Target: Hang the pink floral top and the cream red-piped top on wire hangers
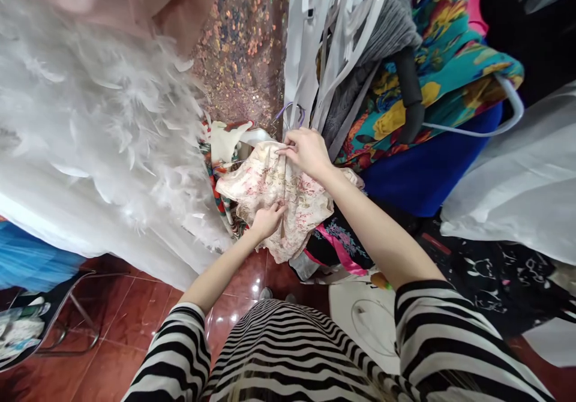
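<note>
A cream garment with a pink floral print [270,192] hangs bunched in front of me among other clothes. My left hand [266,220] grips its lower folds from below. My right hand [306,151] pinches its top edge near a lilac wire hanger hook [288,113]. Both arms wear black-and-white striped sleeves.
A white feathered dress [103,126] fills the left. A pink sequined fabric [243,42] hangs behind. A teal floral garment [450,66] and blue cloth [432,168] hang right, with white fabric [517,180] beyond. Red floor tiles [135,318] lie below.
</note>
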Available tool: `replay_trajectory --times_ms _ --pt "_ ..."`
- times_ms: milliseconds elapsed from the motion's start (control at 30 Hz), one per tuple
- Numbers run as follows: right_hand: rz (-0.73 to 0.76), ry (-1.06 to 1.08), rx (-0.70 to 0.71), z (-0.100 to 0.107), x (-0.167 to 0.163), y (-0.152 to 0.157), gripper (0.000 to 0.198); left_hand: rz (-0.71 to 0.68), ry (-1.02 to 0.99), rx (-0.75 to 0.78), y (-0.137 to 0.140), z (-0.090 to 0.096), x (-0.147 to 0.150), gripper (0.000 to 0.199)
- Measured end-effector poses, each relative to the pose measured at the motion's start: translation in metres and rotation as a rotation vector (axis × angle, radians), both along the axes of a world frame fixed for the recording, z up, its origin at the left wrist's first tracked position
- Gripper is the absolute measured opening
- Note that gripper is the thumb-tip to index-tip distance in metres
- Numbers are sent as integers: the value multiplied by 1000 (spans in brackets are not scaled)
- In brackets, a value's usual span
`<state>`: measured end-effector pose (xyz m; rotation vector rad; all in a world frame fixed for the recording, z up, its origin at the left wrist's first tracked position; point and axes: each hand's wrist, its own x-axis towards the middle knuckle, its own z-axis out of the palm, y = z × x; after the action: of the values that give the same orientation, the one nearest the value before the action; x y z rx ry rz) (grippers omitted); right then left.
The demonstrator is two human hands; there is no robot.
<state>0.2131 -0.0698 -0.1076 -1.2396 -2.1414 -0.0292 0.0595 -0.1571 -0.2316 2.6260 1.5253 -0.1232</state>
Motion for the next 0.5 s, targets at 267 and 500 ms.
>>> replay_trajectory --times_ms 267,500 --pt "15 -30 -6 -5 4 -12 30 194 76 -212 -12 -9 20 37" --pt "26 -59 29 1 9 -22 36 265 -12 -194 -2 -7 30 34"
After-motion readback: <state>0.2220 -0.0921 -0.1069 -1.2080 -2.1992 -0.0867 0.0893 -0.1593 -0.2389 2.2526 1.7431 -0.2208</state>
